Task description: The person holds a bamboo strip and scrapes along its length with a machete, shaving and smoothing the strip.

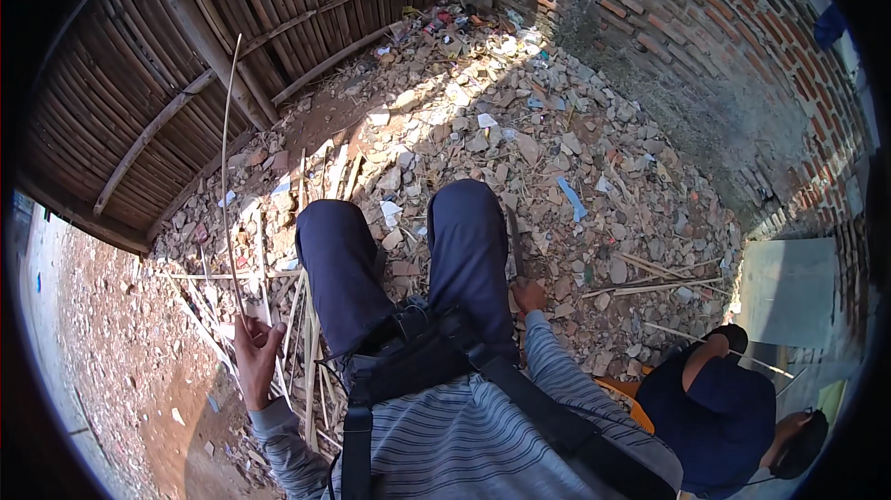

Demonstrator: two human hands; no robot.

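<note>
My left hand (257,356) is closed around the lower end of a long, thin bamboo strip (225,157). The strip rises nearly upright, bowing slightly, and its tip overlaps the slatted wall in the picture. Beside my right knee, my right hand (529,296) grips a long dark-bladed knife (514,242) that points away from me; its handle is hidden in my fist. Several split bamboo strips (309,352) lie on the ground between my left hand and my left leg.
Broken brick and stone rubble (464,147) with litter covers the ground. A bamboo-slat wall (111,101) stands at left, a brick wall (705,36) at right. More bamboo strips (654,285) lie to the right. Another person (710,407) sits at lower right, near a thin stick (719,349).
</note>
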